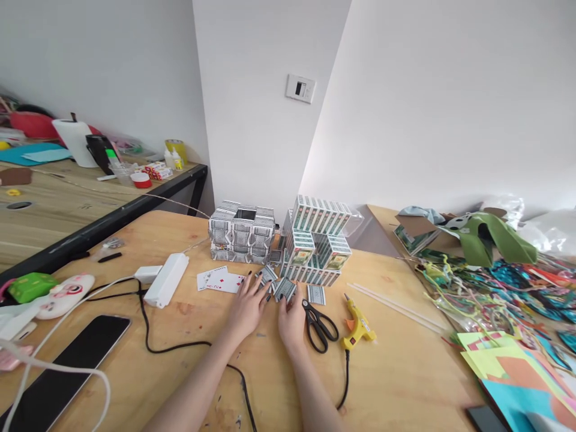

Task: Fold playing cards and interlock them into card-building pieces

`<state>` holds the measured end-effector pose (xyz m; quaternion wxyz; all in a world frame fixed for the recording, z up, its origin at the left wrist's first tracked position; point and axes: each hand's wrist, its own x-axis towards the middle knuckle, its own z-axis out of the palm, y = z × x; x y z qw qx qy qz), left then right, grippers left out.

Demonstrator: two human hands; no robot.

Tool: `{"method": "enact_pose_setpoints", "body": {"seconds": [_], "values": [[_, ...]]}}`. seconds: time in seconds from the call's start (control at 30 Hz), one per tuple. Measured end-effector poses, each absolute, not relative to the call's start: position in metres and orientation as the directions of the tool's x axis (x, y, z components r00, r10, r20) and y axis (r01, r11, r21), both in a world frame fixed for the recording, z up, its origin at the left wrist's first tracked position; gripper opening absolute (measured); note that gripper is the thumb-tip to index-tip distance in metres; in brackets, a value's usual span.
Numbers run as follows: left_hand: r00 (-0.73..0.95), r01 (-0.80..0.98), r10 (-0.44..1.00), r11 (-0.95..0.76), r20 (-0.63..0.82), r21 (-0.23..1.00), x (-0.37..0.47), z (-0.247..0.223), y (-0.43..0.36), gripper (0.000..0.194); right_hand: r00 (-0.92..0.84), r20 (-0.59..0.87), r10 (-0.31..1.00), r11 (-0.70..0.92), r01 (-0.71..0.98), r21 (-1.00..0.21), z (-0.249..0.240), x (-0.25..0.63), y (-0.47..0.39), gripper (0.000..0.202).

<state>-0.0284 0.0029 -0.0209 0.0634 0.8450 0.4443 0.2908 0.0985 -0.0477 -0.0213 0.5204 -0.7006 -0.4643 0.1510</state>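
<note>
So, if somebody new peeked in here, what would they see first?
Probably the stack of playing-card packs at the back of the table, with a box covered in playing cards to its left. Next, perhaps, the bright yellow glue gun, lying to the right of the right hand.

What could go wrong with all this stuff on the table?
The yellow glue gun could burn the right hand if it's hot; I can't tell. The scissors lie right beside that hand, so a careless move might nick it. The stacked card boxes just ahead might topple if bumped.
</note>
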Motion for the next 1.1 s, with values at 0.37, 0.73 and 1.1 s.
{"method": "enact_pose_setpoints", "body": {"seconds": [0.37, 0.73, 1.1], "values": [[0.291, 0.615, 0.831, -0.542, 0.474, 0.572, -0.04, -0.034, 0.003, 0.035, 0.553, 0.197, 0.809, -0.121, 0.486, -0.866, -0.028, 0.099, -0.047, 0.064], [0.299, 0.592, 0.842, -0.532, 0.448, 0.605, -0.039, -0.037, 0.004, 0.048, 0.559, 0.155, 0.815, -0.159, 0.472, -0.867, -0.029, 0.1, -0.046, 0.059], [0.404, 0.539, 0.819, -0.573, 0.408, 0.617, -0.036, -0.027, 0.002, 0.047, 0.543, 0.206, 0.814, -0.108, 0.491, -0.865, -0.019, 0.1, -0.049, 0.027]]}}
